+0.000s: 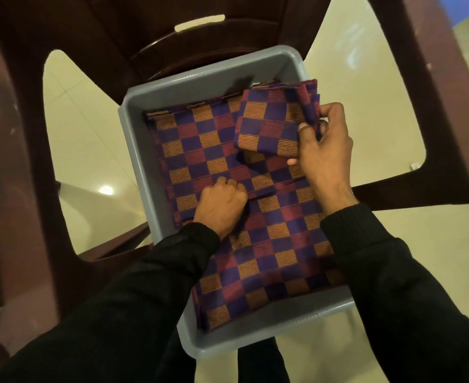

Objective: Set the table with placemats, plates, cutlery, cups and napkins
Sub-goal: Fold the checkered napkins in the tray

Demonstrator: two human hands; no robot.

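Looking down between dark brown plastic chairs (172,37) onto a pale tiled floor (84,128). One grey plastic bin (134,150) sits low among them; whether it rests on a seat or is propped otherwise, cannot tell.

Bin holds folded checkered cloth (269,258), purple, maroon and orange squares, filling it wall to wall. At least two large folded pieces lie overlapped, likely placemats. Exact count hidden by the folds.

One smaller folded square (266,128) of the same cloth, likely a napkin, is raised at the far right corner, tilted up off the stack.

Two hands, both in black sleeves. Right hand (324,150): thumb and fingers pinch the small square's bunched right edge. Left hand (222,205): fingers curled under, seemingly gripping a fold of the large cloth mid-bin, though the fingertips are tucked out of sight.

Judged step: gathering linens from the bin, early in the task. No plates, cutlery or cups in view.

Doing it well: lift the small square straight up clear of the bin wall, keeping its folds together. Slide the left hand's fingers fully under one layer only, so a single mat comes free without dragging its neighbour.
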